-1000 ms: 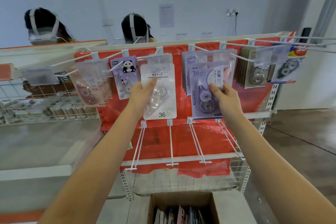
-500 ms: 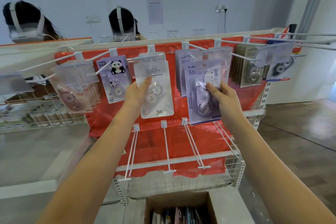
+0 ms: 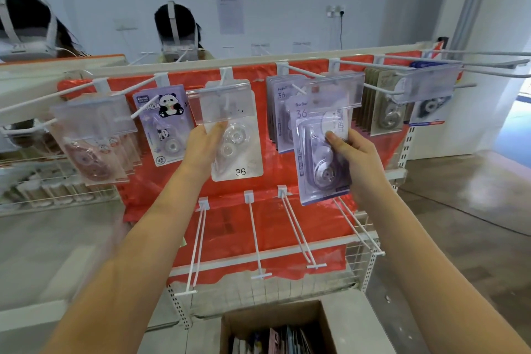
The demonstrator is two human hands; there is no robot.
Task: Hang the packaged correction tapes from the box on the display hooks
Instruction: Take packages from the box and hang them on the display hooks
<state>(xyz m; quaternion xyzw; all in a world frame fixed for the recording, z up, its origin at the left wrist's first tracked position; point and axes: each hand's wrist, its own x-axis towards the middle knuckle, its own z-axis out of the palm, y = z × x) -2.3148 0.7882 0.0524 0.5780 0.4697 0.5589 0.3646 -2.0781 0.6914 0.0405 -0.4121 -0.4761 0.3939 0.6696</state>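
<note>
My left hand [image 3: 205, 142] grips the white pack [image 3: 240, 152], my right hand [image 3: 352, 149] pinches the purple pack [image 3: 319, 164]; above it, the hole may miss the hook [image 3: 304, 73].

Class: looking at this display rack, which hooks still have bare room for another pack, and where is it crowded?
Free: the white lower hooks below the packs, against the red backing sheet. Crowded: the top row, from the pink packs and purple panda pack to the grey packs; the left hand and right hand hold packs there.
</note>
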